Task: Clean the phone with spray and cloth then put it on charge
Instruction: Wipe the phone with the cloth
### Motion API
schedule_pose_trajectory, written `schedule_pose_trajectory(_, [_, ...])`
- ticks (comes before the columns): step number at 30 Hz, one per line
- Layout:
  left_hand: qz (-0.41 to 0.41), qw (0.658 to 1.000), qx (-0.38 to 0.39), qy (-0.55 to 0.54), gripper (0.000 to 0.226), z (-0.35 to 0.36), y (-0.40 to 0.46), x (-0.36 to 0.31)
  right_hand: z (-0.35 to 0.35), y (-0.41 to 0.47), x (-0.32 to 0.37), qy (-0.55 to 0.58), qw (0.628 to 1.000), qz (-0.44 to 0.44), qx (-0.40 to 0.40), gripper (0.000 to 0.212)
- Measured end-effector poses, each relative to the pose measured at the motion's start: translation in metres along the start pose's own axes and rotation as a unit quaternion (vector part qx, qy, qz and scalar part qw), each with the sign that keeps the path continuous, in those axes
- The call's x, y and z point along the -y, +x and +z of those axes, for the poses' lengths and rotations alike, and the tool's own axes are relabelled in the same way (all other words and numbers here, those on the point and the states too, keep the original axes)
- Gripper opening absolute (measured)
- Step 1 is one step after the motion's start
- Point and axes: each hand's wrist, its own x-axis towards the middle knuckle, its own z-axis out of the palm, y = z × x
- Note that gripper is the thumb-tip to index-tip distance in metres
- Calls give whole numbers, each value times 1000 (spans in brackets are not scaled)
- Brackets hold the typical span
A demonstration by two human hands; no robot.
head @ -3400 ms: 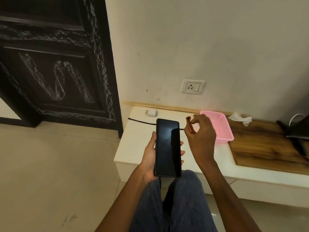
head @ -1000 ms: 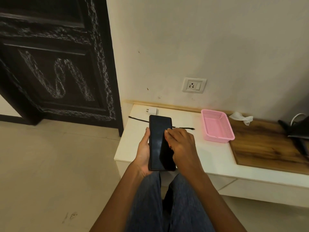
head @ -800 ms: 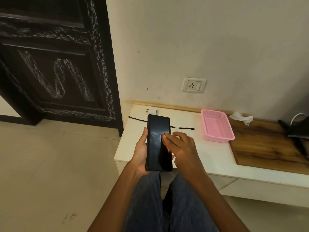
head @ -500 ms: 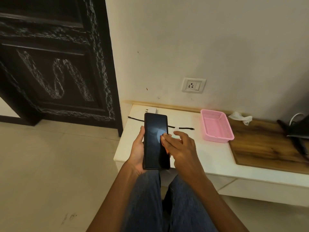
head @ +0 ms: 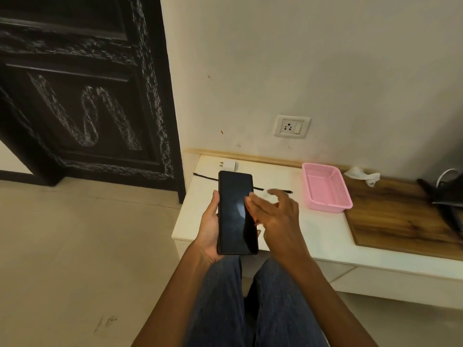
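Note:
My left hand [head: 210,221] grips a black phone [head: 233,216] upright above my knees, its dark screen facing me. My right hand [head: 275,216] is blurred, its fingers straight and spread, and the fingertips touch the right side of the screen. A sliver of something reddish [head: 256,222] shows under that palm; I cannot tell what it is. On the white bench [head: 325,239] behind lie a white charger plug [head: 229,166] and a black cable [head: 204,176]. A wall socket [head: 292,126] sits above the bench. No spray bottle is in view.
A pink plastic basket [head: 325,194] stands on the bench right of my hands, and a crumpled white tissue [head: 363,175] lies behind it. A wooden board [head: 400,219] and a dark object [head: 446,196] fill the right end. A black carved door [head: 82,101] is at left.
My right hand came down from beside the basket onto the phone and has been rubbing across its screen, its fingers now spread wider. My left hand shifted the phone slightly left.

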Motion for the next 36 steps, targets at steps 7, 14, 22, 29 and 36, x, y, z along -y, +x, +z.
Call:
schedule_pose_trajectory(7, [1, 999, -6, 40, 78, 0, 3, -1, 1, -4, 13, -2, 998, -10, 56, 71])
schedule_pose_trajectory(14, [22, 997, -12, 71, 70, 2, 5, 5, -3, -1, 5, -26, 997, 56, 46, 67])
schedule_pose_trajectory(22, [18, 999, 17, 47, 75, -3, 5, 1, -7, -10, 6, 7, 993, 35, 110, 61])
schedule_pose_trajectory(29, [16, 999, 12, 48, 78, -3, 7, -2, 5, -15, 23, 35, 993, 65, 89, 42])
schedule_pose_trajectory(36, [22, 999, 18, 37, 68, -3, 10, 1, 3, -9, 17, 8, 996, 38, 86, 63])
